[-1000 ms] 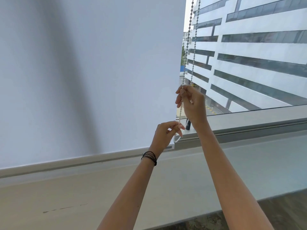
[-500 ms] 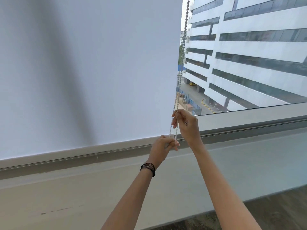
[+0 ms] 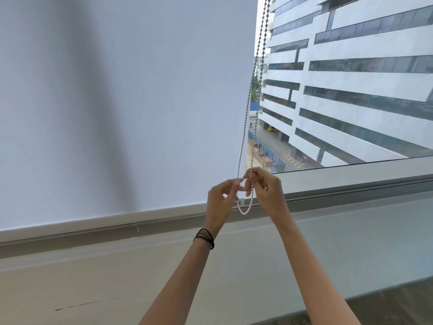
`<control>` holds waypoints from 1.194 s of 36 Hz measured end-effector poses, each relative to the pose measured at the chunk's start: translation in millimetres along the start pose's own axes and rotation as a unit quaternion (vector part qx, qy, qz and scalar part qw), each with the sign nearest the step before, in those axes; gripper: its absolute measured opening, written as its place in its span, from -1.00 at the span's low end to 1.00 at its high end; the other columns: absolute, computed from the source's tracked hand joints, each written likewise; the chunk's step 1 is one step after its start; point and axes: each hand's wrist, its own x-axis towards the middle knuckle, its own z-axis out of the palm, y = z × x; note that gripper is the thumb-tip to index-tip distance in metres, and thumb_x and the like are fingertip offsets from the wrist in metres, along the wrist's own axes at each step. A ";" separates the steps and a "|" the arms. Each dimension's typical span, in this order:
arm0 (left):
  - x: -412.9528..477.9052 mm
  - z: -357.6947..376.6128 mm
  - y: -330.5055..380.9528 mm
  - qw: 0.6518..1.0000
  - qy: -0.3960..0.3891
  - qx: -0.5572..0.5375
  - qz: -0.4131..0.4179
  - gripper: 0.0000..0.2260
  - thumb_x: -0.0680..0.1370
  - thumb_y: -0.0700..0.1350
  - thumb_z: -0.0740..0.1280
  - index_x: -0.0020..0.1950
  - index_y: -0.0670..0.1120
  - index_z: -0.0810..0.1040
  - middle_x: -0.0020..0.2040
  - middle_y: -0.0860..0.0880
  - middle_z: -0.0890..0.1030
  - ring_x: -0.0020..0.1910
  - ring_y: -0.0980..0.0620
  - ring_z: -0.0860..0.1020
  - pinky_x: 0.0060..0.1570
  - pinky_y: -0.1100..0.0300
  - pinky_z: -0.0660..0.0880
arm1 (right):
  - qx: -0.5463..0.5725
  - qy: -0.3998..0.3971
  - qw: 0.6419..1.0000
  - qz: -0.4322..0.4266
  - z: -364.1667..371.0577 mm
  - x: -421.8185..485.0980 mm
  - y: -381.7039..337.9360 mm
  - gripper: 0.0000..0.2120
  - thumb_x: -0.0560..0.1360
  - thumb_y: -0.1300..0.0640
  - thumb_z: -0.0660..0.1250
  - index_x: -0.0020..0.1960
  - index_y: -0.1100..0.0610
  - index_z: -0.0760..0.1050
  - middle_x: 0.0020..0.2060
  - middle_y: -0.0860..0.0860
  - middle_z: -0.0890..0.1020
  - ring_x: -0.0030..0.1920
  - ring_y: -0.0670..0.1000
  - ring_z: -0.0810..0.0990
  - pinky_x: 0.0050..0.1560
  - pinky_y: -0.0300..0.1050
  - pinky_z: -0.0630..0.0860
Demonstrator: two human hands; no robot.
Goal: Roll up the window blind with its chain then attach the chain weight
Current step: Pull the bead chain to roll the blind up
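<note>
head-worn view, facing window (image 3: 351, 90), close

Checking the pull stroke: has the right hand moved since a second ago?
Yes. The right hand has dropped along the chain: earlier it showed against the glass, now it lies across the window frame.

- Both forearms reach up and forward, hands close together.
- Left hand (image 3: 221, 198) pinches the chain (image 3: 244, 213) between thumb and forefinger.
- Right hand (image 3: 267, 190) pinches it slightly higher, fingers curled.

White blind (image 3: 117, 102), drawn down; beaded chain (image 3: 244, 137), hanging looped beside it
</note>
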 end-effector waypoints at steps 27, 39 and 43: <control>96.7 -6.3 203.0 0.983 -0.051 -0.041 0.171 -0.73 0.51 -0.26 0.37 0.20 -0.24 0.51 -0.05 -0.16 0.67 -0.27 0.09 0.66 -0.13 0.29 0.60 | 0.083 0.004 0.997 -0.005 -13.8 20.2 -62.8 -0.75 0.61 0.19 0.02 0.16 0.15 0.43 -0.35 0.06 0.59 -0.46 -0.06 0.56 -0.36 -0.27 0.53; 108.6 -7.3 257.4 0.981 -0.037 -0.019 0.187 -0.72 0.55 -0.26 0.31 0.25 -0.28 0.48 0.02 -0.23 0.67 -0.18 -0.09 0.66 -0.07 0.10 0.64 | 0.049 0.081 0.989 -0.111 -24.2 82.0 -135.6 -0.85 0.59 0.18 0.15 0.05 0.04 0.49 -0.35 0.01 0.61 -0.48 -0.09 0.56 -0.40 -0.27 0.53; 112.5 -11.1 267.9 0.981 -0.047 -0.022 0.189 -0.75 0.54 -0.22 0.33 0.21 -0.25 0.51 -0.04 -0.18 0.68 -0.29 0.04 0.65 -0.15 0.10 0.65 | 0.028 0.113 0.985 -0.127 -25.5 93.6 -152.5 -0.81 0.59 0.17 0.17 -0.05 -0.10 0.46 -0.40 -0.02 0.60 -0.51 -0.12 0.54 -0.43 -0.30 0.52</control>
